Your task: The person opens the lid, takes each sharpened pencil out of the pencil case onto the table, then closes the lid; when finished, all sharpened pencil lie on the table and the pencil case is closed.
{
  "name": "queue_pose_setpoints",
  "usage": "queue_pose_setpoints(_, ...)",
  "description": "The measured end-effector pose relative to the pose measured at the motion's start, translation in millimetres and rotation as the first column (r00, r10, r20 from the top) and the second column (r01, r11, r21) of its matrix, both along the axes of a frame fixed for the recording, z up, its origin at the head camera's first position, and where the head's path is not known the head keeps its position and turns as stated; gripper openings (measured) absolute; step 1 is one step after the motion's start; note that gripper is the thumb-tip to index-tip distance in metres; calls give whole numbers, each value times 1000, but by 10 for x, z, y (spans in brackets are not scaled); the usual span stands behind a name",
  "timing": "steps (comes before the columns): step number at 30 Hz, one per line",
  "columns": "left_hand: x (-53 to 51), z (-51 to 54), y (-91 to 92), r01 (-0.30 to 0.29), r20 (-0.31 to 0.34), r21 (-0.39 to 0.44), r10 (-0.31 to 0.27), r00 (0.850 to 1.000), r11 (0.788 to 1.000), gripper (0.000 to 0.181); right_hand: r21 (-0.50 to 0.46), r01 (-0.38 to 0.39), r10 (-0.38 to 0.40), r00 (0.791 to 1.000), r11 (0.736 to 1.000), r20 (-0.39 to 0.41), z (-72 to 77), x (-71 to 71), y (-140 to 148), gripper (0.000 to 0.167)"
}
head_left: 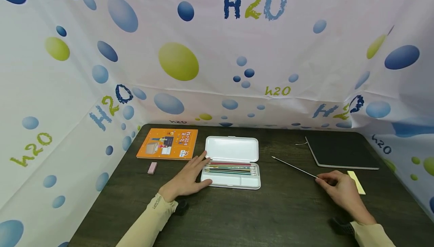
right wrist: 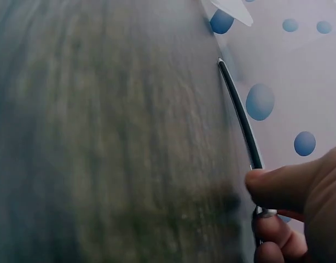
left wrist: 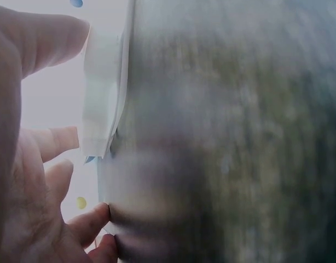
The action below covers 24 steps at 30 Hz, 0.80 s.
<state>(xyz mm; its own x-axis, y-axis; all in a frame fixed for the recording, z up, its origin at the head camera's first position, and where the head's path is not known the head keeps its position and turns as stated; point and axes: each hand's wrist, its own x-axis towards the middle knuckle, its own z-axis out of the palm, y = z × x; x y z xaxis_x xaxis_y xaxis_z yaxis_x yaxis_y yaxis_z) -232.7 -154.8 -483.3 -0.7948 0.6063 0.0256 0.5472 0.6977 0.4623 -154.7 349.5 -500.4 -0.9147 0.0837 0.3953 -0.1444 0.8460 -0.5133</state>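
Note:
A white plastic pencil case lies with its lid flipped back, and several pencils lie side by side in its upper compartment. My left hand rests at the case's left end, fingers spread; the thumb touches the case near its front corner. Off to the right, my right hand pinches a slim dark pencil with a silvery sheen between thumb and fingers near one end. The pencil's other end points left and away, towards the case. A yellow strip, perhaps a sticky-note pad, lies beside the right hand.
An orange booklet lies at the table's back left, with a pink eraser in front of it. At the back right is a black notebook with a pale ribbon. Printed sheeting closes off the table's back and sides.

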Motion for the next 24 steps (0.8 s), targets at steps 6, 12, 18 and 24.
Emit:
queue_pose_setpoints(6, -6, -3, 5, -3, 6, 2, 3, 1000, 1000, 79, 29, -9, 8, 998, 1000, 60, 32, 8, -10, 5)
queue_pose_setpoints(12, -7, -13, -4, -4, 13, 2, 4, 1000, 1000, 78, 42, -12, 8, 997, 999, 73, 40, 11, -23, 5)
queue_pose_setpoints(18, -7, -12, -4, -6, 19, 4, 6, 1000, 1000, 79, 49, -9, 5, 997, 999, 72, 38, 6, -25, 7)
queue_pose_setpoints(24, -9, -3, 0, -7, 21, 3, 7, 1000, 1000, 79, 53, -7, 4, 998, 999, 64, 66, -16, -29, 9)
